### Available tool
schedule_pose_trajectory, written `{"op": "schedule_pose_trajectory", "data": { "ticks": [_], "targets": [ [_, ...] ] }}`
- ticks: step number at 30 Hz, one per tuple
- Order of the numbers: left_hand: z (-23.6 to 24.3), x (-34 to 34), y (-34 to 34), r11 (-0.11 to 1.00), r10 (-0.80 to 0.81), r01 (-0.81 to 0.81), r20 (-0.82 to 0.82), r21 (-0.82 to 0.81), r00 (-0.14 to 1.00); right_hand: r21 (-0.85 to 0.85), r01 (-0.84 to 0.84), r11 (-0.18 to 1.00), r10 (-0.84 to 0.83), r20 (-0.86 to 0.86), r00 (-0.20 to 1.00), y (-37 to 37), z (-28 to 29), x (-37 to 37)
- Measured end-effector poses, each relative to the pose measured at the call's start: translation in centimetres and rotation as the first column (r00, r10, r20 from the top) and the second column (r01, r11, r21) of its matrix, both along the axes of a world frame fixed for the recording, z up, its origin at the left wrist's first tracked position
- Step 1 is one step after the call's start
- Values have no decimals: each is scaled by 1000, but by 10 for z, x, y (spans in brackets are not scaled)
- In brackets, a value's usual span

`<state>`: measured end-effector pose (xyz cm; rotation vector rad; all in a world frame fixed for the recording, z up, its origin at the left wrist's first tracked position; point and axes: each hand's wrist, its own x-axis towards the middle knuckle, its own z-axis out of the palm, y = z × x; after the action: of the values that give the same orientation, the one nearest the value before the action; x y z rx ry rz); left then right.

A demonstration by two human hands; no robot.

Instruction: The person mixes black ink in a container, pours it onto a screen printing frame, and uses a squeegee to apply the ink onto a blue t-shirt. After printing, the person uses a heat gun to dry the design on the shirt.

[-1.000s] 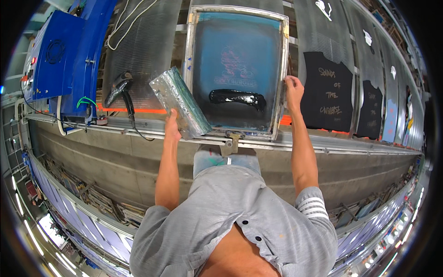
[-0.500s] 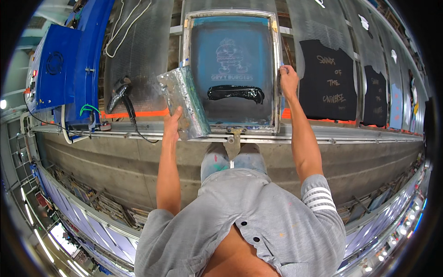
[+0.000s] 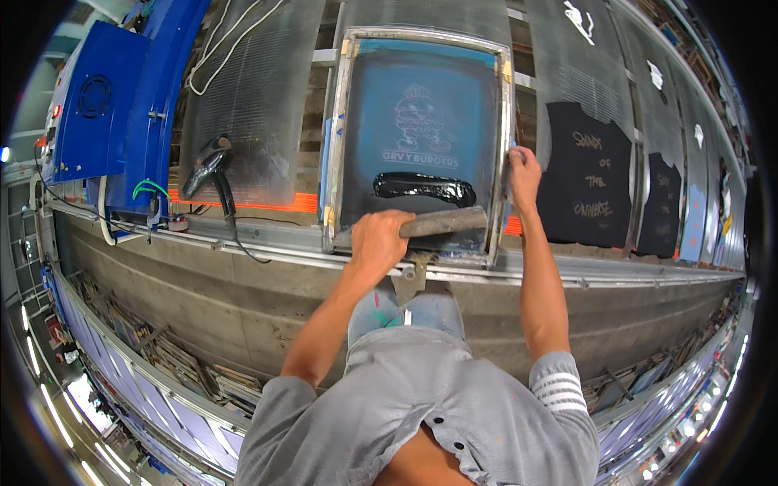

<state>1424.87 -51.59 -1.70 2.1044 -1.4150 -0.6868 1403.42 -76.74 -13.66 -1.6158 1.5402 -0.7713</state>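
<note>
Left hand (image 3: 382, 240): closed around a grey squeegee (image 3: 446, 221). Right hand (image 3: 524, 172): fingers bent at the right rim of the framed screen (image 3: 508, 105); whether the rim is gripped cannot be told. Squeegee: held crosswise over the screen's near end, slightly aslant, its left end nearer the person; contact with the mesh (image 3: 442, 69) cannot be told. Ink (image 3: 425, 189): one glossy black band, lying just beyond the squeegee, short of the line figure (image 3: 421, 120). Handling, as judged: the squeegee is best squared to the frame's sides and set down behind the ink along its full length; pressure is best kept even, both ends clear of the rims, the frame held steady. Against half a second ago: the squeegee, then held lengthwise at the left rim, has been turned across the screen; the right hand has been kept at its rim; the ink appears unmoved. Surroundings: black handheld dryer (image 3: 213, 166), left; black lettered shirt (image 3: 585, 190), right.
</note>
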Motion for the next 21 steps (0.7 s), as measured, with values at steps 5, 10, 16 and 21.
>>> {"op": "schedule_pose_trajectory", "data": {
  "ticks": [5, 10, 16, 21],
  "targets": [
    [13, 24, 26, 982, 145, -139, -35, 126, 989, 53, 11, 999, -17, 108, 994, 5, -4, -2],
    [11, 54, 42, 959, 131, -118, -35, 256, 991, 173, 105, 979, -120, 79, 990, 9, 7, 7],
    [18, 76, 19, 946, 34, -40, 22, 323, 999, 203, 162, 966, -177, 59, 982, 8, 19, 17],
    [17, 84, 9, 924, 26, -24, -1, 383, 1000, 199, 175, 964, -185, 29, 982, 8, 17, 17]
  ]
}}
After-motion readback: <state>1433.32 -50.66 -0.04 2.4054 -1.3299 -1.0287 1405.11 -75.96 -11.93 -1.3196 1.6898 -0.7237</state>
